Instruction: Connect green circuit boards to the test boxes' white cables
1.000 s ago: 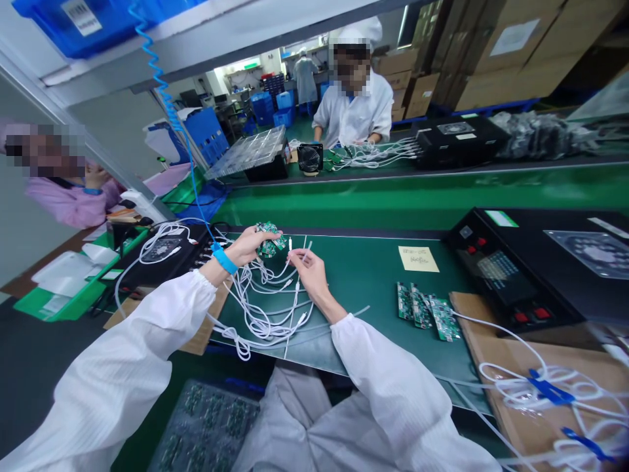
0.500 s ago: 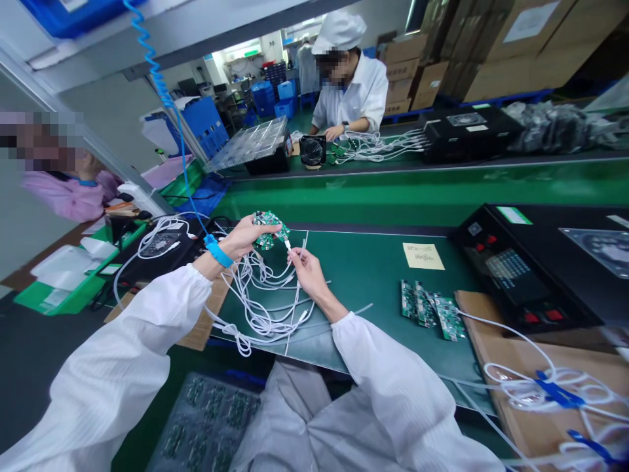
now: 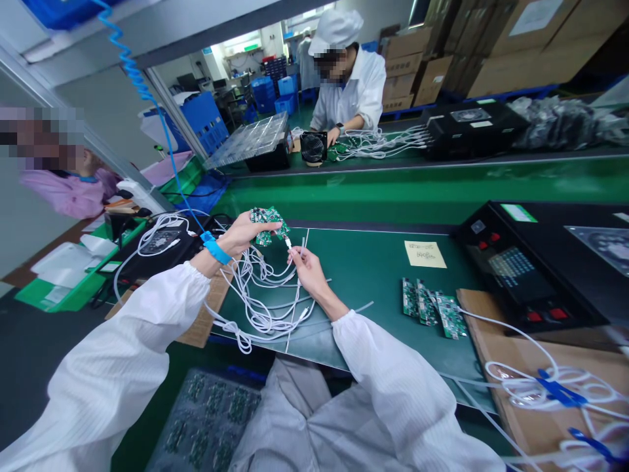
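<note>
My left hand (image 3: 242, 236), with a blue wrist strap (image 3: 216, 249) behind it, is closed on green circuit boards (image 3: 268, 223) held above the bench. Between the fingers and thumb of my right hand (image 3: 307, 265) is the white plug of a cable (image 3: 288, 243). The plug's tip meets the lower right edge of the boards; how deep it sits I cannot tell. Below both hands lies a tangle of white cables (image 3: 260, 314) on the green mat (image 3: 354, 262). Several more circuit boards (image 3: 432, 307) lie to the right, one with a white cable running from it.
On the right stands a black box with red switches (image 3: 521, 262), near cardboard (image 3: 535, 393) and tied white cables (image 3: 555, 387). A yellow note (image 3: 425, 254) lies on the mat. Below the bench edge is a tray of boards (image 3: 206, 413). A co-worker (image 3: 348, 85) sits across the bench.
Hardly anything differs: both hands keep their hold on the boards and the plug. The view has shifted slightly, and the blue coiled cord appears farther left.
</note>
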A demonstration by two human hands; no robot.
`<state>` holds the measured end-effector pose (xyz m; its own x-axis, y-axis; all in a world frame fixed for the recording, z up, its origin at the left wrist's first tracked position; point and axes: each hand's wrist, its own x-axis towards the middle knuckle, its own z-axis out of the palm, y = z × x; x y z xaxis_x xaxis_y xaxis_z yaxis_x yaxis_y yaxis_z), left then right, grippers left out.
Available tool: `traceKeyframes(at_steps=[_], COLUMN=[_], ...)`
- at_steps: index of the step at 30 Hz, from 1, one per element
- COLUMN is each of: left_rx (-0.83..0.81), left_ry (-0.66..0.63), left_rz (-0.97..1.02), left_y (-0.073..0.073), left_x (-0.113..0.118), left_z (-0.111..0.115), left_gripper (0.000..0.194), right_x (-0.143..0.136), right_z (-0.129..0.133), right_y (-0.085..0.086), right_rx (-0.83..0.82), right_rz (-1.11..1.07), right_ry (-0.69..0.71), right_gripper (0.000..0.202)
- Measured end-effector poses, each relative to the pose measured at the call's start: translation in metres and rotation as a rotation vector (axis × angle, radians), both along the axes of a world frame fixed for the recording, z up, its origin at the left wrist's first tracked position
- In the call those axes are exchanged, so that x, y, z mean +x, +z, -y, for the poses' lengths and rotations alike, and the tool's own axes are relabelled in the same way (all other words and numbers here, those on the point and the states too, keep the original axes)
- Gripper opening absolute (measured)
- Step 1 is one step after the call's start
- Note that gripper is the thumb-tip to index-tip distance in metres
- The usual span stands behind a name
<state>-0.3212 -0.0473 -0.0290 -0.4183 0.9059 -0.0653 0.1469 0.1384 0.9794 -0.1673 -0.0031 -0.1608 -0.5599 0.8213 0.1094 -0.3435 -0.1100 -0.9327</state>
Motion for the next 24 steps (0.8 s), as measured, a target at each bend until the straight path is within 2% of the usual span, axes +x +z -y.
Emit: traceKeyframes(at_steps=[4, 11, 17, 20, 24], left_rx=[0.032, 0.074, 0.110, 0.117, 0.125], left_ry=[0.001, 0.015, 0.076, 0.061, 0.129], left_rz=[-0.042, -0.104, -0.117, -0.125, -0.213], left_y=[-0.002, -0.004, -0.010, -0.016, -0.018], left_x=[0.000, 0.002, 0.014, 0.021, 0.026], left_z=[0.000, 0.000, 0.004, 0.005, 0.003], left_gripper=[0.038, 0.050, 0.061, 0.061, 0.052], right_x=[-0.001, 0.000, 0.001, 0.003, 0.005], right_z=[0.000, 0.002, 0.004, 0.003, 0.002], right_y=[0.000, -0.001, 0.002, 0.006, 0.009], right_rx=[-0.002, 0.019, 0.001, 0.007, 0.005], right_rz=[0.004, 0.006, -0.013, -0.016, -0.019], right_ry=[0.015, 0.048, 0.003, 0.002, -0.022], right_gripper=[0.051, 0.043, 0.051, 0.051, 0.053])
